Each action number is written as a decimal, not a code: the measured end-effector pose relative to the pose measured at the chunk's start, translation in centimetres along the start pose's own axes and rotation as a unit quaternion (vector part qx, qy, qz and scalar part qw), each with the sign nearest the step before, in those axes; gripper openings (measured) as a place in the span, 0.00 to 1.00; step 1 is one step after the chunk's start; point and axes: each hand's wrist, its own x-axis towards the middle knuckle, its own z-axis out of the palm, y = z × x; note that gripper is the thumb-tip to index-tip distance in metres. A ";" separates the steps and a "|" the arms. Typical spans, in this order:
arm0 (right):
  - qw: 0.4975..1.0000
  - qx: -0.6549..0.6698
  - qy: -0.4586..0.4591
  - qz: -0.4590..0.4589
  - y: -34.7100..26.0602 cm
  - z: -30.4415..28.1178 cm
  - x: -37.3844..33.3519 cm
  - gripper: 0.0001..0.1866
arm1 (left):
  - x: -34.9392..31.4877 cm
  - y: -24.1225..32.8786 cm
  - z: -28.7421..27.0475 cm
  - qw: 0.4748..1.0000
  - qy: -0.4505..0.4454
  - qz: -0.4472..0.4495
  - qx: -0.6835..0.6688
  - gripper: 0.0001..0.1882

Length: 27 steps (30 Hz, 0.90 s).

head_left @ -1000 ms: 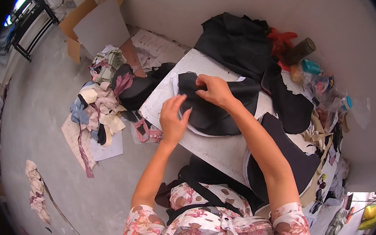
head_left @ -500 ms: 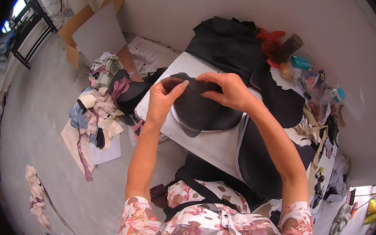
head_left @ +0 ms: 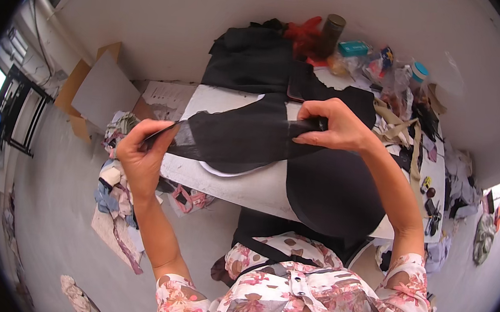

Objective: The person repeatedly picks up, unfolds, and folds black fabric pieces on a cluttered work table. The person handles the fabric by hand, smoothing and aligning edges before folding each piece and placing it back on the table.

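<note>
Stretched between both hands above the white table (head_left: 204, 100) is a piece of black fabric (head_left: 234, 131). My left hand (head_left: 145, 152) pinches its left end between thumb and fingers, out past the table's left edge. My right hand (head_left: 332, 125) grips the other end, thumb below and fingers curled over it. Under the held piece shows the rim of a white curved sheet (head_left: 242, 173). A large rounded black cut piece (head_left: 337, 191) lies on the table just below my right hand.
A folded stack of black fabric (head_left: 250, 60) lies at the table's back. Beside it stand a dark jar (head_left: 332, 31), a teal box (head_left: 353, 48) and plastic bags. Scissors (head_left: 432, 216) lie at the right edge. Fabric scraps (head_left: 113, 185) and a cardboard box (head_left: 76, 88) are on the floor at left.
My hands have moved apart, the left one going left and down, and the black fabric between them is now pulled out wide. The whole view has shifted.
</note>
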 end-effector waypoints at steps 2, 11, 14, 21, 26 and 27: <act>1.000 -0.002 0.012 0.012 -1.2 -1.2 -2.8 0.14 | -0.8 0.8 -0.3 0.999 0.009 -0.029 -0.040 0.08; 0.919 0.286 0.270 -0.010 -5.8 -1.0 -18.8 0.17 | -3.1 1.3 4.0 0.946 -0.142 -0.063 -0.286 0.07; 0.881 0.361 0.298 -0.063 -5.5 -1.0 -21.0 0.16 | -4.1 1.5 7.6 0.934 -0.128 -0.155 -0.297 0.02; 0.870 0.228 0.412 0.147 -2.4 0.2 -24.0 0.06 | -5.7 -3.7 13.8 0.919 -0.135 -0.258 -0.268 0.05; 0.849 0.171 0.458 0.201 3.2 1.0 -24.6 0.05 | -6.6 -6.3 16.6 0.929 -0.157 -0.284 -0.179 0.07; 0.847 0.174 0.452 0.219 3.6 0.9 -24.9 0.06 | -6.5 -6.5 16.9 0.929 -0.163 -0.296 -0.151 0.07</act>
